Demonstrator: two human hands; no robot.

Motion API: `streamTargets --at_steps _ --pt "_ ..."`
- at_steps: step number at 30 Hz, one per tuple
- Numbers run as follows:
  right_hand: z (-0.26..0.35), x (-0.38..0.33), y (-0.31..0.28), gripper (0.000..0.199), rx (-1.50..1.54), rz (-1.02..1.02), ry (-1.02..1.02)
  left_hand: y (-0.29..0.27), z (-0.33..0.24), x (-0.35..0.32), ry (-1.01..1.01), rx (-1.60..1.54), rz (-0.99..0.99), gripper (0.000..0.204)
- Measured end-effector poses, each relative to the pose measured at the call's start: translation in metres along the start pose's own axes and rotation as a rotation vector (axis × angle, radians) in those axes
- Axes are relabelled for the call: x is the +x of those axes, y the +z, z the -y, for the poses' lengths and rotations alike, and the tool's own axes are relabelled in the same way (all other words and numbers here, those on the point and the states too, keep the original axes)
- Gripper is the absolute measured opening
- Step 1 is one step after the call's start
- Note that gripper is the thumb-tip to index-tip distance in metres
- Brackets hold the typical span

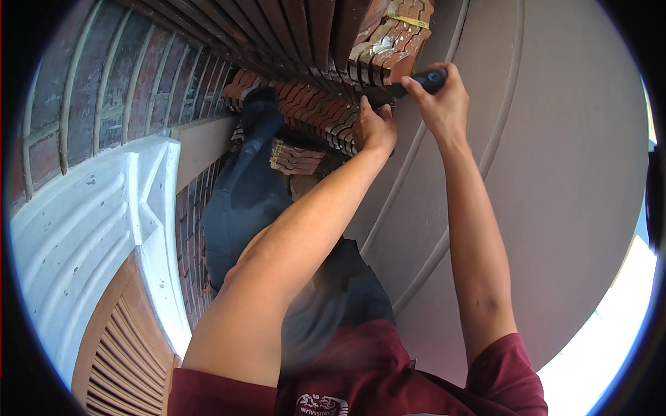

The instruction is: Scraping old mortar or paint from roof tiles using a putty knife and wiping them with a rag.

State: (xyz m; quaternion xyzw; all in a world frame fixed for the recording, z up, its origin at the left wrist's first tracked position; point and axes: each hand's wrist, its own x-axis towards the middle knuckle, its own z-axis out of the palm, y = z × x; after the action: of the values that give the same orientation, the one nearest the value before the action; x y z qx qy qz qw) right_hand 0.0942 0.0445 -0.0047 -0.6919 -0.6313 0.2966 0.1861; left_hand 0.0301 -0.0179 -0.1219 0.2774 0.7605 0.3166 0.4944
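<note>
Both arms are stretched up from the bottom of the frame toward a stack of reddish clay tiles (326, 114) that is sat on a brick ledge, right where the brick wall (104, 90) meets a smooth beige wall (548, 159).

The left hand (374, 128) is pressed against the edge of the tile stack, fingers curled over the tile ends; how firmly anything is gripped can't really be told, since the fingertips are hidden behind the tiles. The right hand (440, 97) is closed around a dark tool handle (423, 80), thumb on top, and the handle is pointed left into the gap between the lower tile stack and a second bundle of tiles (388, 41) above it. That upper bundle is tied with a yellowish strap (409, 21), and pale mortar smears can be seen on its ends. The working end of the tool is hidden, so what kind of tool it is can't be said.

Lower left, a white moulded trim (90, 222) is curved over a brown louvred shutter (125, 360). Dark trousers and a dark shoe (260, 104) are seen running along the ledge toward the tiles, and a maroon shirt (361, 374) fills the bottom edge.
</note>
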Motion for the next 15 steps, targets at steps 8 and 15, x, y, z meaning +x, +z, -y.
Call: streamTargets --at_steps 8,15 --pt "-0.067 -0.040 0.034 0.050 0.727 -0.386 0.320 -0.013 -0.006 -0.009 -0.009 0.152 0.105 0.067" --pt "-0.061 -0.040 0.051 0.051 0.736 -0.441 0.369 -0.017 0.007 0.009 0.124 0.228 0.067 0.065"
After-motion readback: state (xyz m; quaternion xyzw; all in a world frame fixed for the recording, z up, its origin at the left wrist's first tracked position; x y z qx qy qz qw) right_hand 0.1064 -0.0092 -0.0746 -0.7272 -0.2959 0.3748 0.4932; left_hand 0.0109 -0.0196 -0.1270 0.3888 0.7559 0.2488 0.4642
